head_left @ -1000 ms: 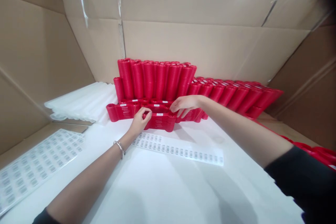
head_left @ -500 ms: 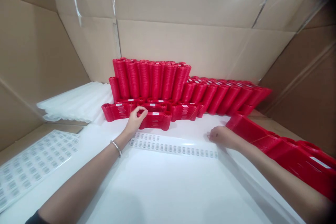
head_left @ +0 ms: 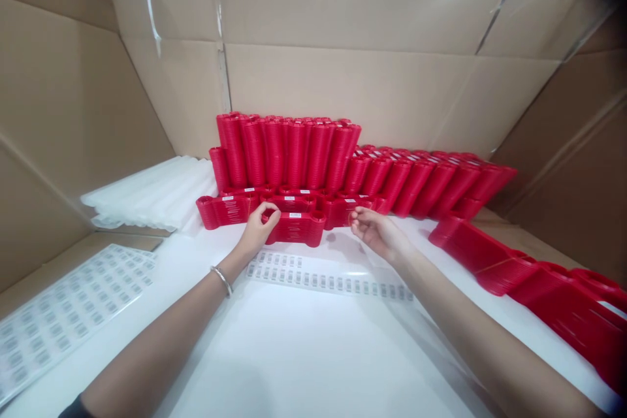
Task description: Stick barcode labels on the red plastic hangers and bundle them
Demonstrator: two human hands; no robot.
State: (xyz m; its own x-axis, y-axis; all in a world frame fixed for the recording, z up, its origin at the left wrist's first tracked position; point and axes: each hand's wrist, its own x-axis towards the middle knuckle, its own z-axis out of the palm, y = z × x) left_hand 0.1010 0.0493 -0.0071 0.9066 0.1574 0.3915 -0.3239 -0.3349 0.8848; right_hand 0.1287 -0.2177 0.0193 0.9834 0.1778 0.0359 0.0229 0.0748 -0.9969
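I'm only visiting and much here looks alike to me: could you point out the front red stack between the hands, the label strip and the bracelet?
Red stack [head_left: 295,230]: head view, middle of its front side.
Label strip [head_left: 330,283]: head view, mid-length.
Bracelet [head_left: 224,279]: head view, on its band.

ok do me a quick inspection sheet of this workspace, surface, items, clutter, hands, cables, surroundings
Surface: white table, near label sheet lying flat on it
Job's things: front red stack with a white label; back red stacks behind, right red stacks at right
Clutter: white bundle and left label sheets
Hands: left hand grips the front stack's left end; right hand pinched beyond its right end, contents unclear
Cables: nothing seen
Surroundings: cardboard walls left, behind and right
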